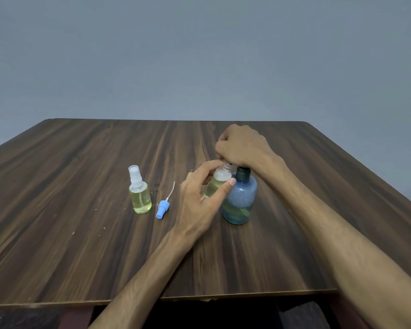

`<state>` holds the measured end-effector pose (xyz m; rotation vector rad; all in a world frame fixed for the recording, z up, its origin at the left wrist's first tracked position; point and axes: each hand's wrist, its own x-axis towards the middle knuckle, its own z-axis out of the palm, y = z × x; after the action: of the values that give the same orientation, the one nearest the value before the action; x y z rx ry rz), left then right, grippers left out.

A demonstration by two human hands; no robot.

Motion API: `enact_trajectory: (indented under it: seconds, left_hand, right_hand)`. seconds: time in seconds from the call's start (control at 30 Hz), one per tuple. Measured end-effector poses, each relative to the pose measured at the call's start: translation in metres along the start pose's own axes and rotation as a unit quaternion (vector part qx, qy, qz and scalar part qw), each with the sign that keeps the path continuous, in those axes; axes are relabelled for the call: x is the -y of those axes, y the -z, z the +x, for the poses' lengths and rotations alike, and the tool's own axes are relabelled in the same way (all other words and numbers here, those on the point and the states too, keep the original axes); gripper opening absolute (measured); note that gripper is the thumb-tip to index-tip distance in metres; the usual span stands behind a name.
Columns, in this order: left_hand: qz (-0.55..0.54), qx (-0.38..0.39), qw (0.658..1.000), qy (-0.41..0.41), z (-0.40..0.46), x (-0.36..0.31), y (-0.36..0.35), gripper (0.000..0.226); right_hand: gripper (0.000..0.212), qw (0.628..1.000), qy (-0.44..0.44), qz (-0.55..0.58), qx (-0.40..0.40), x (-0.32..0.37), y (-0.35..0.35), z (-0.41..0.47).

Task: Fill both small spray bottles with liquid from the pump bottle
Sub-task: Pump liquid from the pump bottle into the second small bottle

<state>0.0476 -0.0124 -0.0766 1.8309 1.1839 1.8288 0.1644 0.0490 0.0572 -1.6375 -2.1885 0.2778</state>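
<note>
Standing well left of both hands, the capped spray bottle (pixel 140 191) looks full; the blue sprayer cap (pixel 163 209) is lying nearer. Left hand (pixel 201 200) is gripping the open spray bottle (pixel 217 184); right hand (pixel 243 146), curled, is pressing the pump bottle (pixel 240 200), seemingly filling; recapping likely follows

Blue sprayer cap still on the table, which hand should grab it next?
Probably left: the left hand is right beside the blue sprayer cap, though it holds the open small bottle. The right hand is farther, above that bottle's neck.

Head view, forward-down over table (pixel 81 210)
</note>
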Motion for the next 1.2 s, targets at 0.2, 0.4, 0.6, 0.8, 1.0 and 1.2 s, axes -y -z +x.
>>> enact_trajectory:
  seconds: [0.2,0.4,0.6,0.8,1.0,1.2]
  left_hand:
    - [-0.004,0.002,1.000,-0.008,-0.0015,-0.0002,0.0000,0.027]
    - [-0.007,0.003,1.000,0.000,0.0000,0.0000,0.0003,0.025]
    - [-0.003,0.002,1.000,-0.007,0.0002,0.0007,0.0008,0.027]
    - [-0.005,0.002,1.000,-0.010,-0.0007,-0.0025,0.0006,0.023]
    - [-0.005,0.004,1.000,-0.006,-0.0003,-0.0012,0.0012,0.023]
    - [-0.008,0.003,1.000,-0.008,-0.0003,-0.0009,0.0007,0.023]
  right_hand:
    - [0.026,0.999,0.010,0.017,-0.039,-0.0019,0.0028,0.0000]
    - [0.027,1.000,0.003,-0.002,0.001,0.0008,0.0010,0.0011]
    - [0.025,1.000,-0.001,-0.007,0.024,-0.0001,-0.0017,0.0014]
    - [0.027,1.000,0.007,0.019,-0.019,-0.0017,0.0016,0.0020]
    - [0.025,1.000,0.000,0.021,-0.017,0.0009,0.0016,0.0005]
    - [0.023,1.000,-0.007,0.002,0.011,-0.0011,-0.0011,-0.0005]
